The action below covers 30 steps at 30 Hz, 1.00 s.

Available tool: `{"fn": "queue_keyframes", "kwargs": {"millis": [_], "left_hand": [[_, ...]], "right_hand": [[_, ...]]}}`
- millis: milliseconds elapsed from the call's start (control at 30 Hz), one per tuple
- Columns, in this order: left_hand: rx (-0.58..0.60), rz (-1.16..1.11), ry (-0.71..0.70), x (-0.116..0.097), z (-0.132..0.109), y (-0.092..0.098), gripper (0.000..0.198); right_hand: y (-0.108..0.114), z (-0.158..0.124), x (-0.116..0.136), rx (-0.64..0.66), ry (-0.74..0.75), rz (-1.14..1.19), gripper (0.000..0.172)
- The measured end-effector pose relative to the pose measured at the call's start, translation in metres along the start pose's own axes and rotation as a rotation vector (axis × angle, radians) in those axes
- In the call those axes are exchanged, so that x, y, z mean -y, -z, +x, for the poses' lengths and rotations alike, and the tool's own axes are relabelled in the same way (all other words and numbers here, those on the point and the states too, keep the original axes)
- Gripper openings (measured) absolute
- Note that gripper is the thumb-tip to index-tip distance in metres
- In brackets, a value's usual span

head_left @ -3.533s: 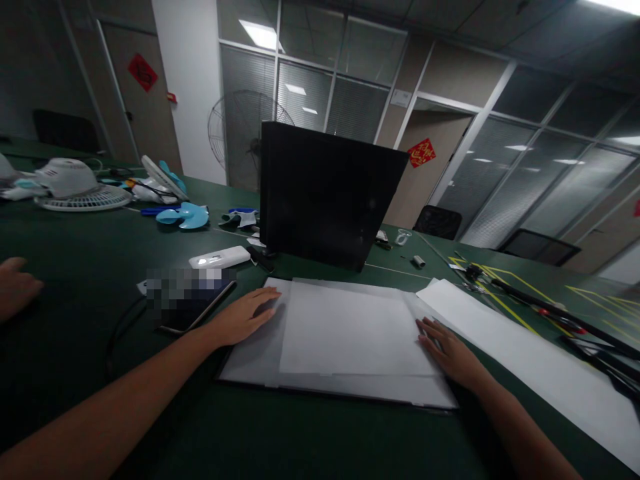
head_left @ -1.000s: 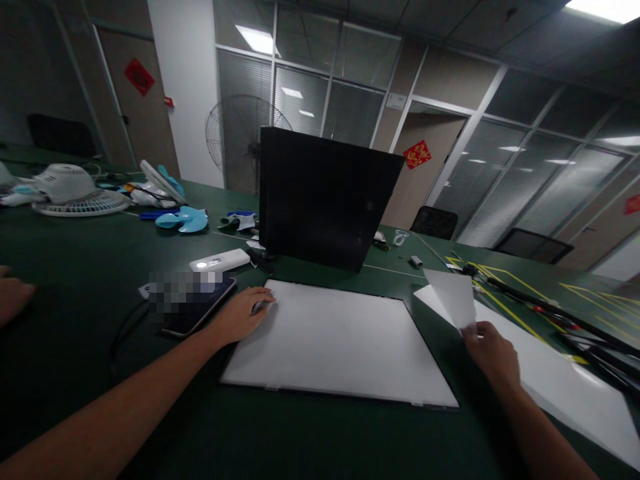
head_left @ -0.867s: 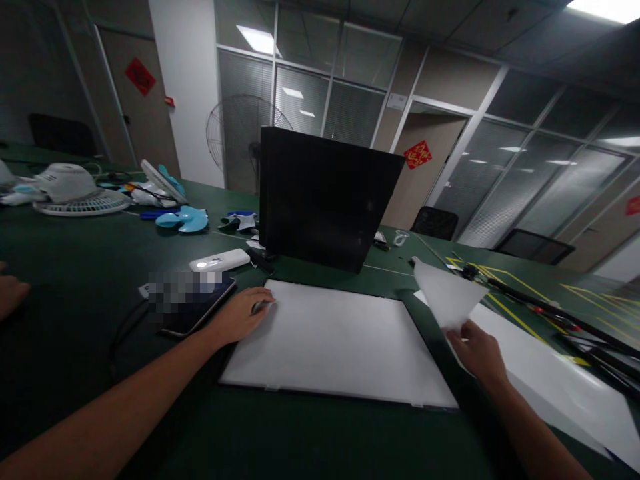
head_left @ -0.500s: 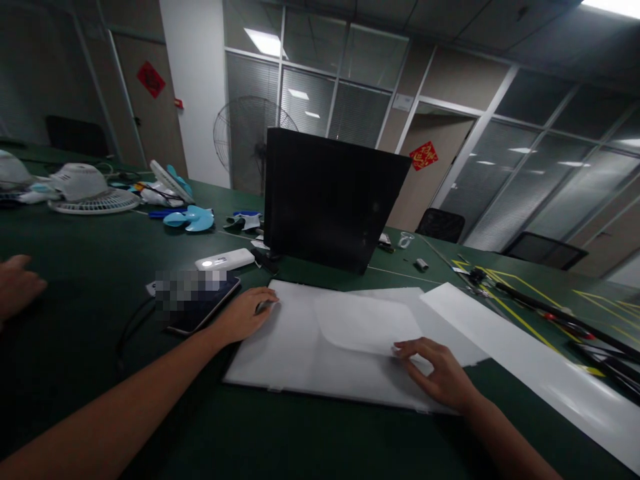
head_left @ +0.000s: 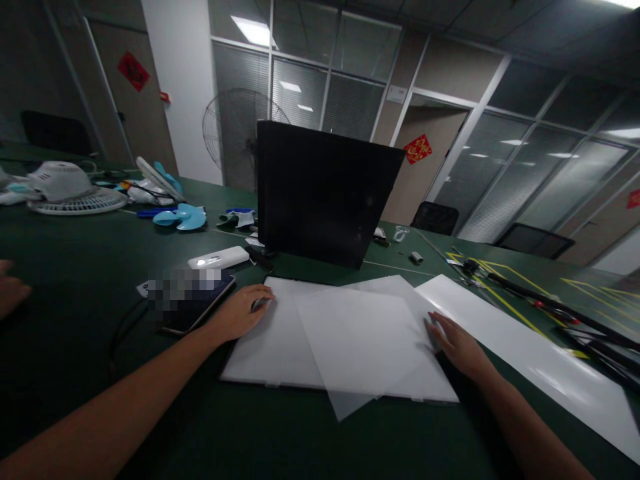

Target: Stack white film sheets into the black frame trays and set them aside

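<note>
A thin white panel (head_left: 270, 350) with a dark rim lies flat in front of me. Over its right part a translucent sheet (head_left: 355, 333) lies askew, one corner hanging past the panel's near edge. My left hand (head_left: 245, 310) holds the panel's upper left edge, its fingers curled over the top. At the sheet's right side is my right hand (head_left: 457, 343), fingers apart and slightly blurred; whether the fingertips touch the sheet is hard to see. Another white sheet (head_left: 387, 283) shows partly from beneath, at the panel's far side.
A black monitor-like box (head_left: 327, 193) stands behind the panel. To the left lie a phone (head_left: 203, 307), a white device (head_left: 219, 258), a blue fan blade (head_left: 183, 217) and fan parts. A long glossy white sheet (head_left: 530, 360) lies right. A co-worker's hand (head_left: 13, 290) is far left.
The translucent sheet, curled up at my right fingers before, now lies flatter and turned, its corner past the near edge. My right hand has moved right and away. My left hand stays put.
</note>
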<state>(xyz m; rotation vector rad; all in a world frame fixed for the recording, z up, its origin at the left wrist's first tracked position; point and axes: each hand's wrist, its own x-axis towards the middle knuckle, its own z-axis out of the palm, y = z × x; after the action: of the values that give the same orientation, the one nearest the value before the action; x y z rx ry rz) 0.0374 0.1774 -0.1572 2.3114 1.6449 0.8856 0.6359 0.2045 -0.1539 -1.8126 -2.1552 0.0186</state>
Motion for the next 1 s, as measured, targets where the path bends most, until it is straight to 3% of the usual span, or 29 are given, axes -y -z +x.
{"fn": "queue_keyframes", "kwargs": {"millis": [100, 467, 667, 900, 1000], "left_hand": [[0.000, -0.002, -0.002, -0.001, 0.000, 0.001, 0.042], [-0.003, -0.014, 0.006, -0.002, -0.001, 0.004, 0.047], [0.022, 0.015, 0.030, -0.006, -0.002, 0.006, 0.052], [0.037, 0.072, 0.007, -0.002, -0.003, 0.001, 0.053], [0.040, 0.081, 0.000, 0.001, -0.003, 0.000, 0.051]], "right_hand": [[0.003, -0.001, -0.001, 0.031, -0.008, -0.013, 0.076], [0.013, -0.011, 0.050, 0.054, 0.042, -0.042, 0.063], [0.015, -0.017, 0.056, 0.113, 0.220, 0.166, 0.060], [0.004, -0.013, 0.057, 0.026, 0.262, 0.188, 0.059], [0.000, -0.011, 0.055, 0.079, 0.257, 0.176, 0.061]]}}
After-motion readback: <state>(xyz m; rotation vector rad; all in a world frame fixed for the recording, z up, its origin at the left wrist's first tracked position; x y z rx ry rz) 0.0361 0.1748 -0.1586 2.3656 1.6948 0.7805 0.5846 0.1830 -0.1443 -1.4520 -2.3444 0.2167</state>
